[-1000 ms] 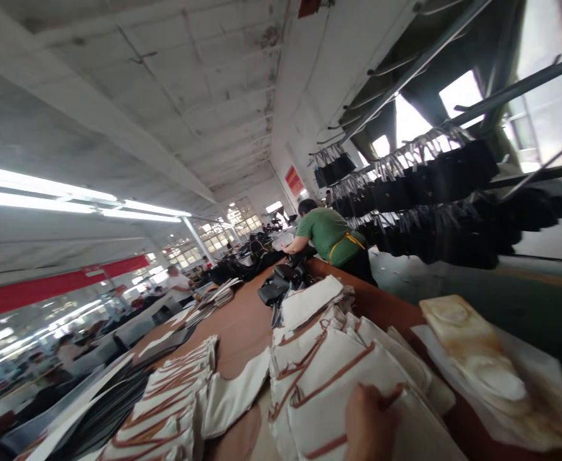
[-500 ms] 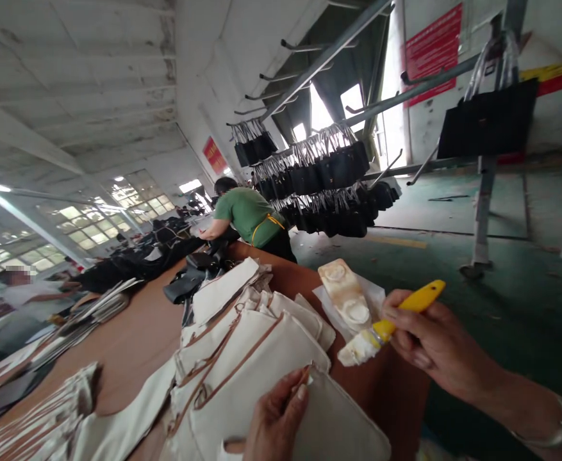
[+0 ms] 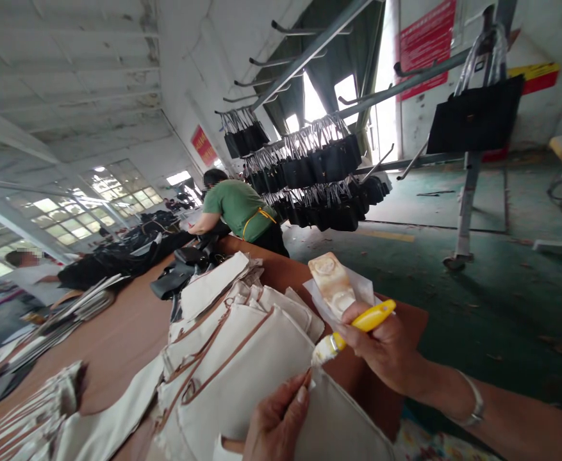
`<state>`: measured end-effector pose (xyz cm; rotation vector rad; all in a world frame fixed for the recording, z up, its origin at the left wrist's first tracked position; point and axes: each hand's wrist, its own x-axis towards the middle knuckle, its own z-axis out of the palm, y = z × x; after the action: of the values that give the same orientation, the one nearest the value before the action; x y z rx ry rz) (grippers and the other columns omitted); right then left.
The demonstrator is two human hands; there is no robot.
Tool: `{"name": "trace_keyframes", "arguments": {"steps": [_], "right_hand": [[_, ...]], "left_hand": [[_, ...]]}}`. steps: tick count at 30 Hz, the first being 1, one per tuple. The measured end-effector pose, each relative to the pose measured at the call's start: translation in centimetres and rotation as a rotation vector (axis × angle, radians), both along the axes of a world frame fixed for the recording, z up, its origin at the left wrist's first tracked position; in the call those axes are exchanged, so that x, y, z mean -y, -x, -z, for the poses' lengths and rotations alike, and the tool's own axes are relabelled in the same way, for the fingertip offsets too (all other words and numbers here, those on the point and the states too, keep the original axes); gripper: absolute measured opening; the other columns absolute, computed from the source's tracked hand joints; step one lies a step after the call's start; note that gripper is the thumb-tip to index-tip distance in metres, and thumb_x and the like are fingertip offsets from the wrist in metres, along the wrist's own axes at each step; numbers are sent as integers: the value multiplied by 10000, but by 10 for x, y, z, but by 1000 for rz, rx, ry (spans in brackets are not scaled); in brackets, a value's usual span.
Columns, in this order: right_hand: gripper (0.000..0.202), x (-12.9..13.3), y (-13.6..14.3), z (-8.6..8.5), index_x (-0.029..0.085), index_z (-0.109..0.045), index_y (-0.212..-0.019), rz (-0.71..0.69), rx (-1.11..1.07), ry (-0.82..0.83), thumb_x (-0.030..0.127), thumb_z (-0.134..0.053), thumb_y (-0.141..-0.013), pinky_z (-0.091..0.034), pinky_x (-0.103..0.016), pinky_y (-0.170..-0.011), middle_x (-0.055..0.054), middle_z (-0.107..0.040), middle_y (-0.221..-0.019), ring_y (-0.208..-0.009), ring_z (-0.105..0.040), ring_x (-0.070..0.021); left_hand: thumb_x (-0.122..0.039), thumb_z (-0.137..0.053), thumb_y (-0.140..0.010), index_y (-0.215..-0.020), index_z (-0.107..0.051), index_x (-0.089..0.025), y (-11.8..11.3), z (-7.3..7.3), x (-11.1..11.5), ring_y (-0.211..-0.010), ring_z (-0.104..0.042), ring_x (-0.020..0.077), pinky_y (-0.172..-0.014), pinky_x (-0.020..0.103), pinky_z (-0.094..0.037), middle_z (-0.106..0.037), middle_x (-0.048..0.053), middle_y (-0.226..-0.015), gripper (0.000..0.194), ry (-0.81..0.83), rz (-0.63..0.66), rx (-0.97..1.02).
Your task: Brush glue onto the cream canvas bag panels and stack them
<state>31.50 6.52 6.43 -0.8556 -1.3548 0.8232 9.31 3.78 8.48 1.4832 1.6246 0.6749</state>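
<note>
My right hand (image 3: 381, 346) is closed around the yellow handle of a paintbrush (image 3: 374, 315). White paste coats its bristles, which are right by the tip of a small brown strip (image 3: 308, 372). That strip is pinched between thumb and fingers of my left hand (image 3: 281, 413), over the edge of a cream bag panel (image 3: 338, 410). Whether the bristles touch the strip I cannot tell. Behind the brush lies a paste-smeared block-shaped container (image 3: 331, 278) on a white sheet (image 3: 364, 288). More cream bag pieces with brown trim (image 3: 242, 346) are piled left of my hands.
The brown table (image 3: 127, 326) also holds cream strips (image 3: 35, 403), black bags (image 3: 175, 282) and stacked flat pieces (image 3: 83, 301). A person in green (image 3: 239, 208) bends over its far end; another person (image 3: 31, 272) is at left. A wheeled rack (image 3: 468, 205) carries black bags (image 3: 319, 160).
My right hand has brought the brush left, away from beside the container to the strip in my left hand. My left hand keeps its pinch. The view has shifted slightly to the right.
</note>
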Motion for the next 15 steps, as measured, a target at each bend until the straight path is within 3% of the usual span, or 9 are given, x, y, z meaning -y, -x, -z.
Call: {"name": "trace_keyframes", "arguments": {"steps": [2,7,11,15], "right_hand": [[143,4,-5,-2,200,-572,-853,38,-10,2,301,-558,-952,-345,-238,-498,49,-441,-592,-514,-394,-118],[157,10,-9,-1,190,-561,-837,-74,29,-6,290,-541,-956,-371,-243,-535,37,-456,-621,-555,-427,-126],[122,5,-21,-8,178,-573,-856,45,19,-38,265,-565,-941,-365,-244,-542,41,-467,-611,-543,-425,-119],[126,6,-27,-25,180,-565,-823,-29,20,-82,236,-555,-935,-360,-237,-541,45,-448,-616,-542,-413,-112]], "left_hand": [[-514,-563,-828,-1037,-759,-284,-1,3,0,-1049,-654,304,-968,442,-482,-783,-3,-926,367,-15,-5,3],[-508,-563,-854,-1041,-752,-270,-4,18,0,-925,-706,240,-859,332,-554,-780,12,-963,357,-201,138,14],[-449,-561,-891,-1067,-725,-301,-1,34,6,-832,-731,152,-749,184,-558,-770,5,-946,282,-562,250,-225],[-376,-512,-940,-1086,-690,-292,-2,37,13,-627,-701,107,-590,151,-510,-724,-5,-760,244,-933,338,-531]]}}
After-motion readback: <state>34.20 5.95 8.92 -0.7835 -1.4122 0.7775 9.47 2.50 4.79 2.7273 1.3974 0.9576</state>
